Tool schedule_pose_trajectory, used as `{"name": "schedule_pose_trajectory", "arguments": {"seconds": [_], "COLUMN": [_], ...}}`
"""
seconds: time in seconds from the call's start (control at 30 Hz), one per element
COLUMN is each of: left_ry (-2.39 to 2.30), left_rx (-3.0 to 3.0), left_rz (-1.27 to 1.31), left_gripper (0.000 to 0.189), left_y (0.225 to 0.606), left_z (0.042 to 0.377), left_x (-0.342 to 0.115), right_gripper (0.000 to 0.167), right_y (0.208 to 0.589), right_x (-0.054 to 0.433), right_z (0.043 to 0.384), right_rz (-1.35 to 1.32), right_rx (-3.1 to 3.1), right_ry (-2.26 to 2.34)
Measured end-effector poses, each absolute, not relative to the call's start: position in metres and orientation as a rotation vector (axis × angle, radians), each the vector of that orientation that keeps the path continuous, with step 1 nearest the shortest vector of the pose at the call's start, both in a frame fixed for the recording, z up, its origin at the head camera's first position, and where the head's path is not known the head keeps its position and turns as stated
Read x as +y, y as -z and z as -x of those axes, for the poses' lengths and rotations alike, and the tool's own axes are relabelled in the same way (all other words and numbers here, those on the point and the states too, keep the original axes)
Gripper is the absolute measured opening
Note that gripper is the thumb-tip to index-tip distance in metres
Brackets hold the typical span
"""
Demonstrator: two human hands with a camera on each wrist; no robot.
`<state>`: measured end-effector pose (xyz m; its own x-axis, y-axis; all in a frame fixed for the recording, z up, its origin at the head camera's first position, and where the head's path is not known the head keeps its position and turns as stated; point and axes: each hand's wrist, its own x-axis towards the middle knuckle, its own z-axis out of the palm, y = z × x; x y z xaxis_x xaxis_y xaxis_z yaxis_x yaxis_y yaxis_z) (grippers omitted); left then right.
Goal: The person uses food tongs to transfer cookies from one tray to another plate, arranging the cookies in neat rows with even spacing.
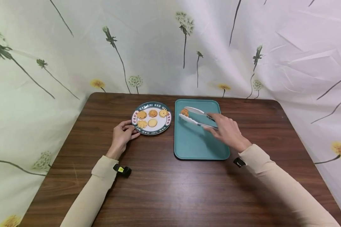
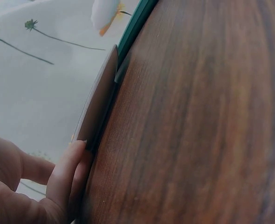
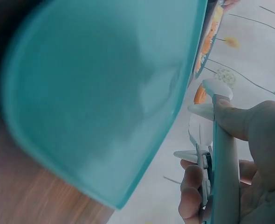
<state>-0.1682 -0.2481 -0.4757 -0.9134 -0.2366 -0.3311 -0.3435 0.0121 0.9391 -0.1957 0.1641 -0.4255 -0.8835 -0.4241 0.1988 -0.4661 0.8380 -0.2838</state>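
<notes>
My left hand [image 1: 122,135] holds the left rim of a round plate [image 1: 151,132], thumb at the edge. In the left wrist view, fingers [image 2: 63,175] reach the underside of the plate [image 2: 98,105]. Several cookies [image 1: 152,122] of different shapes lie on it. My right hand [image 1: 228,130] grips a pair of tongs [image 1: 197,121] with white tips, over a teal tray [image 1: 199,146]. Between the tips, near the tray's upper left, is a brown cookie [image 1: 184,112]; the right wrist view shows this cookie [image 3: 200,94] beside the tips. Whether the tips squeeze it, I cannot tell.
Plate and tray stand side by side with a narrow gap on a dark wooden table [image 1: 159,189]. Behind the table hangs a pale cloth [image 1: 159,47] printed with dandelions. A dark strap device [image 1: 122,170] is on the left wrist, another [image 1: 239,162] on the right.
</notes>
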Motion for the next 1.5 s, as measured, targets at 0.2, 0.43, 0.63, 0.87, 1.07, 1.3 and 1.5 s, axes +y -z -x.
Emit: {"name": "schedule_pose_trajectory", "arguments": {"seconds": [0.2,0.43,0.63,0.87,1.07,1.3,1.5], "left_ry": [-2.056,-2.058,-2.064,-2.068,-2.068,-2.064,-2.069], "left_rx": [2.185,2.191,2.197,2.181,2.188,2.197,2.196], "left_rz": [0.627,0.632,0.614,0.615,0.612,0.606,0.611], "left_gripper": [0.052,0.051,0.051,0.051,0.051,0.051,0.050], "left_y": [0.475,0.477,0.479,0.479,0.479,0.479,0.478], "left_z": [0.170,0.170,0.169,0.168,0.169,0.168,0.167], "left_x": [-0.248,-0.249,-0.250,-0.250,-0.250,-0.249,-0.251], "right_gripper": [0.063,0.061,0.058,0.056,0.056,0.059,0.059], "right_y": [0.425,0.423,0.424,0.422,0.419,0.417,0.413], "right_x": [0.151,0.136,0.123,0.110,0.100,0.093,0.089], "right_z": [0.199,0.202,0.204,0.208,0.212,0.213,0.214], "right_rz": [-0.726,-0.784,-0.870,-0.937,-0.990,-1.029,-1.051], "right_rx": [-2.881,-2.867,-2.862,-2.852,-2.868,-2.908,-2.928], "right_ry": [-0.509,-0.505,-0.488,-0.440,-0.401,-0.315,-0.289]}}
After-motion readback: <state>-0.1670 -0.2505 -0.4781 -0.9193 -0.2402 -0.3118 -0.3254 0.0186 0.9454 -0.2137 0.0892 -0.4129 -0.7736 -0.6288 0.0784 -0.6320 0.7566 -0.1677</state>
